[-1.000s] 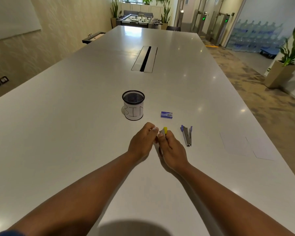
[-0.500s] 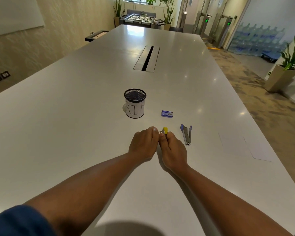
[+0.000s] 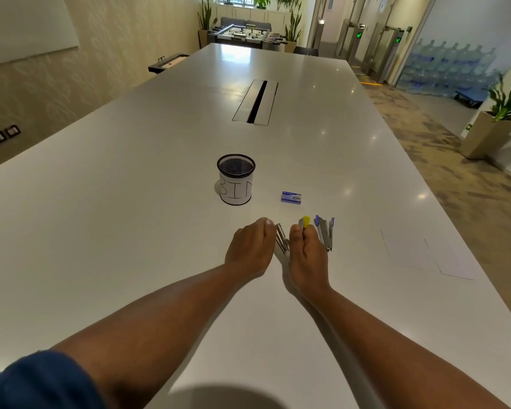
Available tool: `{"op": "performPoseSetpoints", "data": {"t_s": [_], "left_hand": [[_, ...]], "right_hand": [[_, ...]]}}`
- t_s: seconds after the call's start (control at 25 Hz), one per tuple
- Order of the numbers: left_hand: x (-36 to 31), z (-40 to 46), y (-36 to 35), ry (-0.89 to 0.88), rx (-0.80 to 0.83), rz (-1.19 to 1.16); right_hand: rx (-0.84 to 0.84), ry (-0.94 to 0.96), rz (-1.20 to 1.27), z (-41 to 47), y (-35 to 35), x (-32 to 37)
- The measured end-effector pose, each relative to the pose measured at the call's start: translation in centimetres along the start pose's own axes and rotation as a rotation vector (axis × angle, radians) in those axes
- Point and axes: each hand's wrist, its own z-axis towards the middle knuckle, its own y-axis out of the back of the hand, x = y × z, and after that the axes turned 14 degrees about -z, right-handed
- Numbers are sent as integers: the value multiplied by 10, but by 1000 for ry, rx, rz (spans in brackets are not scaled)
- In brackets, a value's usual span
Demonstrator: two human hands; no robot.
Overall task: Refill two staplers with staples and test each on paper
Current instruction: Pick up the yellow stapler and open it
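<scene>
My right hand is closed around a yellow stapler; only its yellow tip and a grey metal edge show above my fingers. My left hand is curled beside it, and its fingertips pinch a thin metal rail that slants between the two hands. A purple stapler lies swung open on the white table, touching the right side of my right hand. A small blue staple box lies just beyond the hands. Two white paper sheets lie flat to the right.
A black mesh cup with a white label reading "BIN" stands behind my left hand. A cable slot runs along the table's middle farther back. The table's right edge borders a carpeted walkway with a potted plant.
My hands, pressed together before, have drawn apart. The metal rail now shows between them, and the yellow stapler has shifted right, up against the purple one.
</scene>
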Motion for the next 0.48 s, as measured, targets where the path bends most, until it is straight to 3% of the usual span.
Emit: {"op": "performPoseSetpoints", "data": {"t_s": [0.48], "left_hand": [[8, 28, 5, 301, -200, -616]], "right_hand": [[24, 12, -41, -5, 7, 1]]}}
